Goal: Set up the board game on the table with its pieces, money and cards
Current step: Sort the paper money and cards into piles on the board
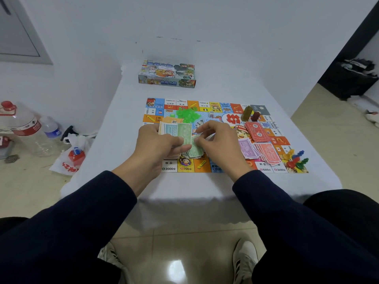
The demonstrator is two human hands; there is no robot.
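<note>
The colourful game board (pixel 207 104) lies flat on the white table (pixel 205 185). My left hand (pixel 158 146) grips a fan of play money (pixel 174 130), green, blue and orange notes. My right hand (pixel 215 140) pinches a green note (pixel 194 149) at the edge of that stack. Purple notes (pixel 249 149) and red notes (pixel 267 154) lie spread on the board's right side, beside red cards (pixel 256 132). Green plastic houses (pixel 187 113) are heaped near the board's centre, next to a white die (pixel 211 114). Coloured pawns (pixel 297 158) stand at the near right corner.
The game box (pixel 167 75) rests at the table's far end. Two upright blocks (pixel 251 114), olive and dark red, stand on the board's far right. Water bottles (pixel 30 130) and a plastic bag (pixel 71 154) sit on the floor at left. A dark bin (pixel 350 78) is at far right.
</note>
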